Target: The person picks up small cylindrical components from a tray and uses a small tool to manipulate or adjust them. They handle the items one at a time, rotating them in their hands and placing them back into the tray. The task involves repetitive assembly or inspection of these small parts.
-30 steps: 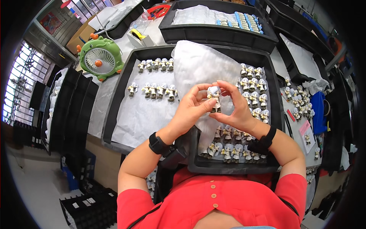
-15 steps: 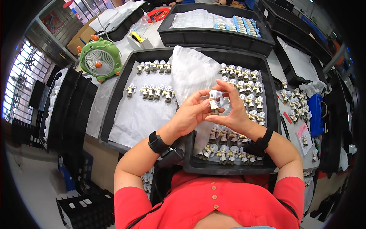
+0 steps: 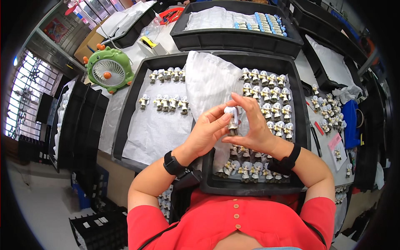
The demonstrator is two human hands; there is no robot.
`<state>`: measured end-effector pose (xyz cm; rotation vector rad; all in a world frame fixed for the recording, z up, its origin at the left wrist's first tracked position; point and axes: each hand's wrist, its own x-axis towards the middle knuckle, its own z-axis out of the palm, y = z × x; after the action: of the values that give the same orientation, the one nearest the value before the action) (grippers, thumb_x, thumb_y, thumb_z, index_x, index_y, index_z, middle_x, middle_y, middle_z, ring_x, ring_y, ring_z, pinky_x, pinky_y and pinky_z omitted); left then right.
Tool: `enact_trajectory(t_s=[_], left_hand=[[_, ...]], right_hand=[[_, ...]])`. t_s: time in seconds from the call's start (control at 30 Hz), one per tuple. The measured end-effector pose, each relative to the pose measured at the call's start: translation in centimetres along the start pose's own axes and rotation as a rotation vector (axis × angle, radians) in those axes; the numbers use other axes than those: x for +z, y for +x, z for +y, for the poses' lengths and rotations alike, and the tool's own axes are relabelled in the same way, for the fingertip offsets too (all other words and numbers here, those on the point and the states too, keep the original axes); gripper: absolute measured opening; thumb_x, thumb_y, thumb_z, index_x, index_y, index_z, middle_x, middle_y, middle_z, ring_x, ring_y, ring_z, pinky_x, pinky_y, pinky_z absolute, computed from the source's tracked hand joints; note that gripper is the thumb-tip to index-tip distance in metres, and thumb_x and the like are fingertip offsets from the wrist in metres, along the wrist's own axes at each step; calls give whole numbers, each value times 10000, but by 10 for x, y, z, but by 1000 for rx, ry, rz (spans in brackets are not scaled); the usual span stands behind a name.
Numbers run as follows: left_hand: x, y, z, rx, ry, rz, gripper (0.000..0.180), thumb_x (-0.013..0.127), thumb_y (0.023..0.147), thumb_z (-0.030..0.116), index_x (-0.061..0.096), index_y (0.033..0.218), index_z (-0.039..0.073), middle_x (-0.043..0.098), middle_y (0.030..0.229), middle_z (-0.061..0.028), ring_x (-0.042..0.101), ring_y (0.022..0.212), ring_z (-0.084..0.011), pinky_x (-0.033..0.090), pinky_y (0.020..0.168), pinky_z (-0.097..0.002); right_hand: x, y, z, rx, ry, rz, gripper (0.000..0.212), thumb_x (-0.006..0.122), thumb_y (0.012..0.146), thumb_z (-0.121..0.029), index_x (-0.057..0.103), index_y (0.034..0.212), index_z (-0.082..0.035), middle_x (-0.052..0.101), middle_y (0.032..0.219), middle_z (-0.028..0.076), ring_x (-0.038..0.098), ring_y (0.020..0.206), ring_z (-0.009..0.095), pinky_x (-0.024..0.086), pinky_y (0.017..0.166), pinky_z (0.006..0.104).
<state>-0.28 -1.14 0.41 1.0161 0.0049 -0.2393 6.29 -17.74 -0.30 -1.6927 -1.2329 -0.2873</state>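
Observation:
Between my hands is a small figurine [image 3: 232, 123] with pale hair, a white coat and a dark base, upright with its back turned towards me. My left hand [image 3: 208, 127] pinches its side between thumb and fingers. Around its other side curves my right hand [image 3: 258, 129], thumb by the base and forefinger arched above the head; its other fingers are partly hidden. Below my hands lies a black tray [image 3: 298, 121] with rows of similar figurines [image 3: 275, 110] on white sheeting. A second black tray [image 3: 121, 125] on the left has two short rows of figurines [image 3: 166, 102].
A white sheet [image 3: 210, 79] drapes over both trays' shared edge. A green fan [image 3: 107, 68] and a tape dispenser [image 3: 152, 45] stand at the far left. Behind is another black tray [image 3: 233, 39]. Loose figurines [image 3: 329, 110] and a blue holder [image 3: 351, 125] sit at right.
The figurine has been turned from showing its front to showing its back. Both hands, with the figurine, sit slightly lower in the view, which has itself shifted a little.

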Motion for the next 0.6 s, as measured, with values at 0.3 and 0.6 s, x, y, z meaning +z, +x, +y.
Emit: enact_trajectory(t_s=[0.3,0.6], left_hand=[[7,3,4,23,-188,-177,452,405,986,227,334,1380,18,499,1263,-86,540,1121,-221,451,923,-342],[1,3,1,43,-156,-171,444,359,998,227,311,1388,22,492,1270,-104,534,1136,-246,465,914,-355]], right_hand=[[-5,0,-6,141,122,-23,1016,853,599,-177,260,1419,-91,464,1230,117,460,1081,250,477,859,341],[-3,-3,-4,188,147,-14,1014,854,609,-197,257,1423,-100,487,1251,104,484,1072,236,453,880,338]])
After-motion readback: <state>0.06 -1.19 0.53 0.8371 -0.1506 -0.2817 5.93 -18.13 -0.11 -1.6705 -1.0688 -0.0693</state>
